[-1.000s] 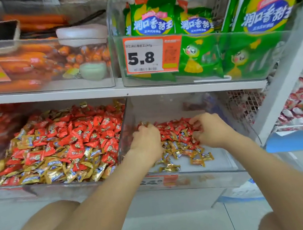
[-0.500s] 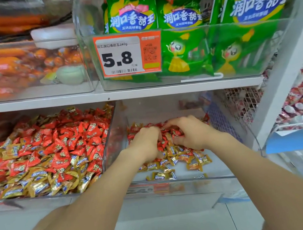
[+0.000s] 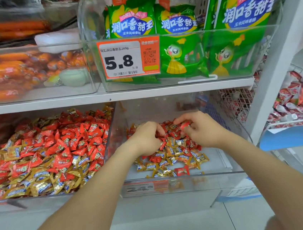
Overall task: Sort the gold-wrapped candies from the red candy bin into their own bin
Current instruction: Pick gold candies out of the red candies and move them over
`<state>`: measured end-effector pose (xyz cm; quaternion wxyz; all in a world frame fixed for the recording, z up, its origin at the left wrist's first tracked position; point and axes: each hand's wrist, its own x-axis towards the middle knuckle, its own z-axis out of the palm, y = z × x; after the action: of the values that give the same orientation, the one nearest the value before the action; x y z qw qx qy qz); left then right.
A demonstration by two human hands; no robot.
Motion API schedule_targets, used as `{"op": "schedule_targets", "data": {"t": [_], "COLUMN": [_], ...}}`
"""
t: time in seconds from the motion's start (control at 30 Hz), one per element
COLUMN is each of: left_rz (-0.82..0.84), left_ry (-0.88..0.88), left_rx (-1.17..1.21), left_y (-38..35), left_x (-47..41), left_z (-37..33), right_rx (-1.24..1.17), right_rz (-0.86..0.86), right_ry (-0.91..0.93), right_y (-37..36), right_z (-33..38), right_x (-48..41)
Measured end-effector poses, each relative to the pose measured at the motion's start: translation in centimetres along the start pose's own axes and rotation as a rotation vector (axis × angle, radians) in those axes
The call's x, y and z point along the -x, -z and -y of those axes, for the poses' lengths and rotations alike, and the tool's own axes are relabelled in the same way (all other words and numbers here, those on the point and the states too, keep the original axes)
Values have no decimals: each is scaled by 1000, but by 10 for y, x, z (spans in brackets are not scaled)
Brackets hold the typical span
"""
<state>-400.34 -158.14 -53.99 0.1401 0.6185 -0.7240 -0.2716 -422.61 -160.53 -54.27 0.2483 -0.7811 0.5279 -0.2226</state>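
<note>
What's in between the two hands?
In the head view, red candies and a few gold candies lie between the left hand and the right hand.

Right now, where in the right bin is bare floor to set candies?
Free: the front-right corner, between the candy pile and the right bin's wall, and the strip behind the pile. Crowded: the middle; the left bin is full.

Two bins stand side by side under the shelf board [image 3: 52, 102]. The left bin [image 3: 43, 199] is heaped with candies [image 3: 57, 152]. The right bin [image 3: 200, 181] holds a smaller heap [image 3: 177, 155] at its middle and front. Both your hands reach into the right bin: your left hand [image 3: 145, 138] curls into the heap's left side, and your right hand [image 3: 202, 130] is beside it, pinching one candy [image 3: 185, 125] just above the heap. On the board, snack bags [image 3: 131, 23] stand right of sausages [image 3: 11, 73].
</note>
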Motion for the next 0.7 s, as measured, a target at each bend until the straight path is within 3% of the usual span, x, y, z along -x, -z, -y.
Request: {"op": "schedule_targets", "data": {"t": [0.13,0.3,0.37,0.47,0.6,0.7], "left_rz": [-29,76,131,178,170,135], "left_ry": [30,5,22,37,9,-17], "left_rx": [-64,-55,-82,-121,-207,-164], "left_y": [-11,-17,-20,-26,-31,-34], "left_x": [-5,-10,-13,-13,-15,-19], "left_z": [-2,3,6,6,11,17], "right_rx": [-21,190,258,373,319,196], "right_rz": [53,505,602,604,610,375], "right_ry": [-88,-17,-3,73,47,-78], "right_y": [3,-1,-9,-20,-15,2], "right_z": [11,23,24,26,28,24], "right_x": [4,16,19,18,22,21]}}
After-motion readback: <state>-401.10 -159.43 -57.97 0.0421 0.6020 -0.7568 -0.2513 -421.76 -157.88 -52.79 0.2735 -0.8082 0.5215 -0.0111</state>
